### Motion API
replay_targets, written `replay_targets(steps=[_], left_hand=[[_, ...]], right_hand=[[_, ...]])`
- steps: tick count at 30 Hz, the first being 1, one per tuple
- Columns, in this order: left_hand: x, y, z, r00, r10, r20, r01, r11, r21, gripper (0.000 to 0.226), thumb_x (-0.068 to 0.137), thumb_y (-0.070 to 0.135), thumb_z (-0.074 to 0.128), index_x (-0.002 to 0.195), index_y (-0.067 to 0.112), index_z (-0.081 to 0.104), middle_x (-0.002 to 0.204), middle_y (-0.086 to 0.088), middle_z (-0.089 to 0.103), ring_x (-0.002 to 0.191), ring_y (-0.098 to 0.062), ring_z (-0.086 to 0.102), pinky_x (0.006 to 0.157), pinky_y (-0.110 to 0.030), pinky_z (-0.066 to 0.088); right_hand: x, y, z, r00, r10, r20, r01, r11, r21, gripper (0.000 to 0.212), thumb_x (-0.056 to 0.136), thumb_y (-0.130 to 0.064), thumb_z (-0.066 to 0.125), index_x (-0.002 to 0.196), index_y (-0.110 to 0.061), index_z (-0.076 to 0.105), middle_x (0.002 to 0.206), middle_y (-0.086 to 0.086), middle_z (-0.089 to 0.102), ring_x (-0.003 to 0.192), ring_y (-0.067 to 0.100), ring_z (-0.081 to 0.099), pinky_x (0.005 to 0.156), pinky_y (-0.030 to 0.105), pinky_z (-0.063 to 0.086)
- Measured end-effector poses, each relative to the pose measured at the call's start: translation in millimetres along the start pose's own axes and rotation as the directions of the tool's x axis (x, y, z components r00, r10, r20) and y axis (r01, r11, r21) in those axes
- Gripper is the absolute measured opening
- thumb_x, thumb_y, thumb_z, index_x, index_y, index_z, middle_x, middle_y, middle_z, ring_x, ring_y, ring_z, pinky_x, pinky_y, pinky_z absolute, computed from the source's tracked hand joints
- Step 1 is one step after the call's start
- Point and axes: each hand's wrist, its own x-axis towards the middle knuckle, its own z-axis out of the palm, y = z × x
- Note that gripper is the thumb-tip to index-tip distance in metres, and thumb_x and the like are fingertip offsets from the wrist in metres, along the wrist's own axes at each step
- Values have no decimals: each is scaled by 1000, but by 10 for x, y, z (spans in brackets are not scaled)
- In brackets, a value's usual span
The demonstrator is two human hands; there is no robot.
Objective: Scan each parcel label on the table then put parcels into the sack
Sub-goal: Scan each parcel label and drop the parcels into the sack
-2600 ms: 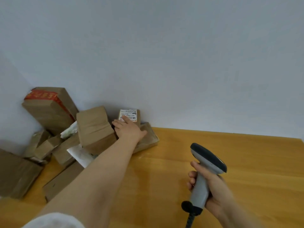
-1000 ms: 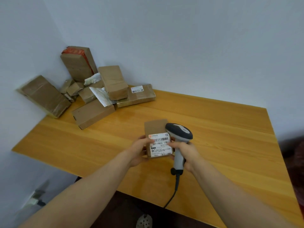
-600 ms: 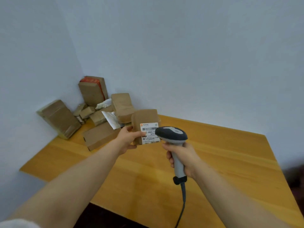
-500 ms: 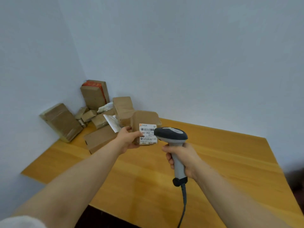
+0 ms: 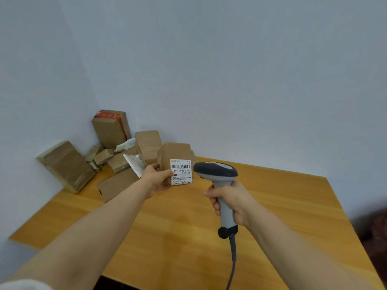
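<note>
My left hand (image 5: 156,177) grips a small brown parcel (image 5: 174,151) by its lower left corner and holds it upright above the table. Its white barcode label (image 5: 181,172) faces me. My right hand (image 5: 229,200) grips the handle of a grey barcode scanner (image 5: 216,171), whose dark head sits just right of the label. The scanner's cable (image 5: 232,260) hangs down toward the near table edge. No sack is in view.
A wooden table (image 5: 272,206) fills the lower view. Several brown parcels (image 5: 117,158) are piled in the far left corner against the walls, one with red tape (image 5: 111,128) on top and a large one (image 5: 67,166) leaning at the left. A flat box (image 5: 117,184) lies nearest me.
My left hand took the small parcel from the pile, brought it in front of me and raised it. The scanner moved up beside its label. Over the last half second, little has shifted.
</note>
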Motion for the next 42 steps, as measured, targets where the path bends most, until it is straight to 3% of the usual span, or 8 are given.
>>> replay_targets(steps=[5,8,12,16,18,24,32,42], left_hand=[[84,-46,111,997,-51,55,51,999,1,71,80,4,73,141,2,35,107,-12,61,83,-20,62,79,-45,57],[120,-108,366,979,-125,160,112,990,88,50,78,20,76,123,4,58,99,-9,67,84,-18,62,67,-35,58],[24,-243,1029,939,-181,292,90,950,299,37,81,38,69,106,11,65,80,-1,70,72,-15,57,64,-29,40],[-316,-446,1924,854,-254,454,97,935,342,26,87,38,63,100,16,62,89,-4,68,84,-18,61,89,-38,49],[-536,-543,2437,806,-275,525,79,928,365,27,88,37,62,104,15,61,95,-8,68,89,-22,63,92,-40,50],[-1373,-948,4142,695,-319,644,25,906,422,35,88,36,63,114,13,58,111,-15,65,102,-28,63,82,-39,54],[-2500,-1512,5921,608,-394,689,-21,860,509,24,86,30,69,97,12,57,91,-8,66,86,-19,64,79,-31,53],[-2590,-2065,7910,576,-434,693,30,858,513,51,84,24,72,127,7,50,114,-10,67,88,-18,66,52,-27,54]], right_hand=[[30,87,-130,998,24,-57,-14,985,170,10,81,-1,71,77,-3,61,54,8,56,43,16,46,46,25,41],[28,211,-387,983,70,-169,-18,956,294,8,81,0,70,80,-2,62,56,9,56,43,15,47,45,24,42],[-125,483,-915,936,154,-317,8,890,456,10,82,1,68,78,-1,59,57,10,57,42,15,47,44,24,43],[-480,780,-1570,879,225,-420,45,838,544,10,83,1,67,78,-1,59,57,11,59,43,16,48,44,25,44],[-726,891,-1951,857,228,-463,86,821,564,11,84,1,67,77,-2,58,58,11,60,44,17,49,46,26,45],[-1626,1299,-3332,764,244,-597,216,776,593,10,85,2,66,77,-1,60,54,9,59,43,16,48,46,25,43],[-2569,1896,-4862,611,390,-689,264,720,642,13,84,2,65,72,-2,61,52,7,56,42,14,48,43,23,43],[-2704,2284,-6163,512,519,-684,298,640,709,14,82,4,67,69,0,61,54,10,56,42,16,48,44,25,43]])
